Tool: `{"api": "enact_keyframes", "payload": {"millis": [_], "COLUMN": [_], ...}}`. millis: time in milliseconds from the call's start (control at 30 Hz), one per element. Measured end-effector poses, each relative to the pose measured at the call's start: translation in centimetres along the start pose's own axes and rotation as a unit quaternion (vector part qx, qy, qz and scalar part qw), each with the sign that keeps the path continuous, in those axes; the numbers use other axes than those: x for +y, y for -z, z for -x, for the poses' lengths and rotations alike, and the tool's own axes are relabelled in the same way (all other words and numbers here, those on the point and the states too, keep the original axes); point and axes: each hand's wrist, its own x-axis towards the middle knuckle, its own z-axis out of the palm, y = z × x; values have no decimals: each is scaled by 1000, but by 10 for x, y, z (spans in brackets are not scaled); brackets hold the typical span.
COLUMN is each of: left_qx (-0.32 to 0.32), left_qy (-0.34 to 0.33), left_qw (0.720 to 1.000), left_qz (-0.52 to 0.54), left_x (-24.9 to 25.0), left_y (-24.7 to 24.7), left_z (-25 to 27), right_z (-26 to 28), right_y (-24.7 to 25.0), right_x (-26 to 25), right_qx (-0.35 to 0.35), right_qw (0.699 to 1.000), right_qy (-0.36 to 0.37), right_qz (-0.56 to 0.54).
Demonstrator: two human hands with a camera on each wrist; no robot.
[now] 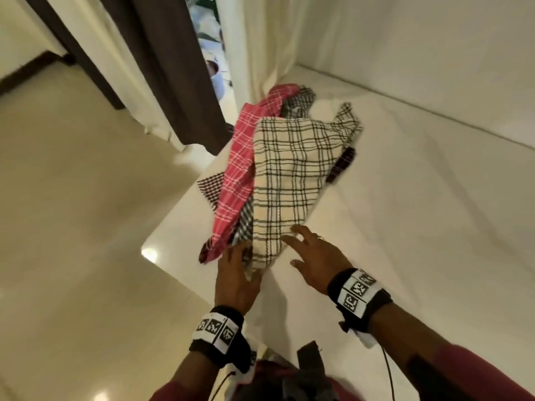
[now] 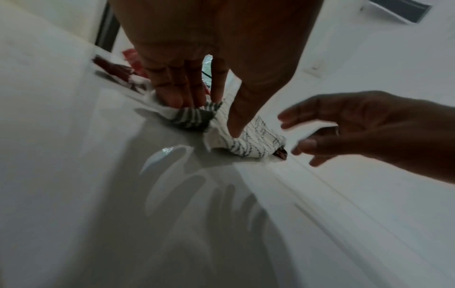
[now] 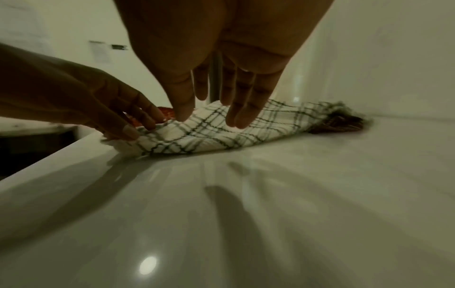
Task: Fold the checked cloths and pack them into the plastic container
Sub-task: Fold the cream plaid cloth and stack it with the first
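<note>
A heap of checked cloths lies on the white counter (image 1: 390, 256). On top is a cream cloth with black checks (image 1: 289, 169), beside a red-and-white one (image 1: 240, 169); darker checked cloths (image 1: 343, 164) poke out from underneath. My left hand (image 1: 243, 251) rests its straight fingers on the cream cloth's near corner (image 2: 256, 140), thumb laid on it too. My right hand (image 1: 301, 247) hovers open with spread fingers just over the same cloth's near edge (image 3: 209, 134). No plastic container shows in any view.
The counter's left edge and near corner (image 1: 150, 250) drop to a glossy beige floor (image 1: 72, 198). Dark and pale curtains (image 1: 173, 68) hang at the back left. A white wall (image 1: 434, 53) runs along the counter's far right side.
</note>
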Motion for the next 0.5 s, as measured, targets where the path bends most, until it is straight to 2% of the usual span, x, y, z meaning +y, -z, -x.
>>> {"api": "enact_keyframes", "payload": {"millis": [133,267,367,433,500], "left_qx": [-49,-68,-76,-83,-64], "left_qy": [7,3,2,-1,-21], "left_qw": [998,997,995,992,990], "left_qz": [34,-21,-70,-96,-121], "left_x": [-19,-18,-9,-1,13], "left_y": [-1,1,-2,-4,-3], "left_z": [3,-1,-4,-5,-6], "right_z": [-42,-61,-60,-57,-49], "right_y": [-8,-19,-19,-9,6], "right_x": [-33,-38,-33,-30,-26], "right_qx": [-44,-63,-19,38,110], "right_qw": [992,984,991,992,988], "right_qy": [71,80,67,77,86], "right_qz": [90,146,117,93,60]}}
